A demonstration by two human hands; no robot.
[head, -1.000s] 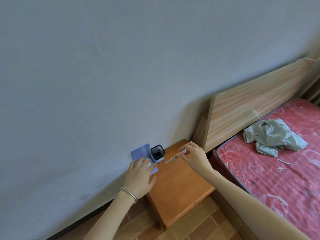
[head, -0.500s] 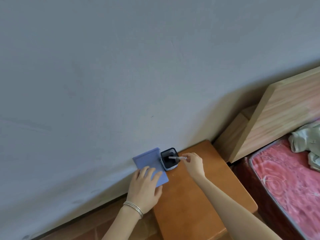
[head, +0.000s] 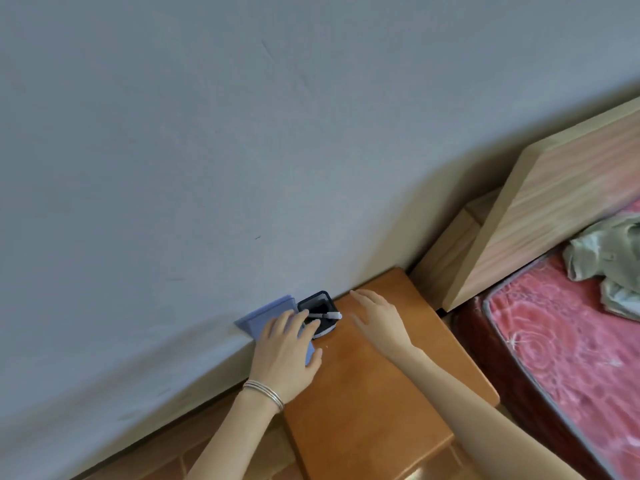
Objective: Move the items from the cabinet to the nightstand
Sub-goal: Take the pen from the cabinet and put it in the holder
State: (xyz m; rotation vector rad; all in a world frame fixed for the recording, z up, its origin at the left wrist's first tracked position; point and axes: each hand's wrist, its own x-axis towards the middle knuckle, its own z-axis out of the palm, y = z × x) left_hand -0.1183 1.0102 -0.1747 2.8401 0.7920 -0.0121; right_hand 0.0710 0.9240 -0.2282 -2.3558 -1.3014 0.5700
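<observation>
At lower centre we note the pen lying across the black holder on the nightstand, our left hand spread flat on the blue book, right hand open and empty; we advise seating the pen upright.

Nightstand against the wall, bed to its right
Holder at its back left corner, pen in it, folder just left

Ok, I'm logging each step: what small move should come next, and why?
Probably draw the right hand away: it is open and empty, and the pen already lies in the holder on the nightstand. The left hand rests on the blue pad.
</observation>
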